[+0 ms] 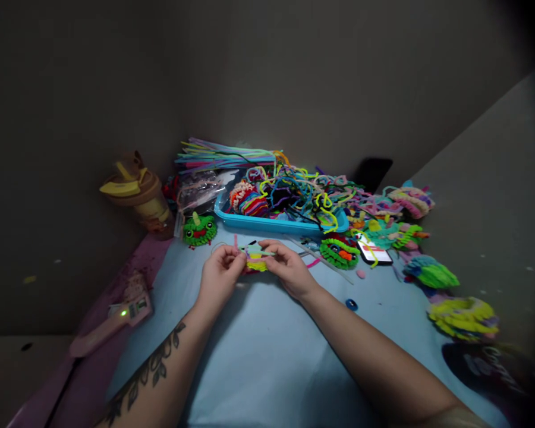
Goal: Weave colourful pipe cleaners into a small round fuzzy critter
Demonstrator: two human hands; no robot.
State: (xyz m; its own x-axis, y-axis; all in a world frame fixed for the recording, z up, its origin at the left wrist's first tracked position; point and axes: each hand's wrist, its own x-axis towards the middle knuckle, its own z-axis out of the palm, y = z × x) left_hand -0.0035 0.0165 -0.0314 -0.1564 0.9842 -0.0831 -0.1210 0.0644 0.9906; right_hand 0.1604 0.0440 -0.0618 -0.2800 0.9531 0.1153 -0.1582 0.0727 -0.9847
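Observation:
Between my two hands, above the blue cloth, is a small pipe-cleaner piece (257, 263) with yellow, mint green and pink parts. My left hand (224, 267) pinches its left end between thumb and fingers, where a pink stem sticks up. At its right end, my right hand (289, 267) closes thumb and fingers on it. My fingers cover both ends, so its full shape is hidden. A green pipe-cleaner figure with eyes (199, 229) sits beyond my left hand. Another green figure with an orange part (339, 252) lies to the right of my right hand.
A blue tray (276, 224) piled with tangled pipe cleaners stands behind my hands, with a bundle of straight stems (223, 156) behind it. A lidded cup (145, 199) and pink glue gun (116, 318) are left. A lit phone (374, 251) and fuzzy bundles (463, 316) lie right.

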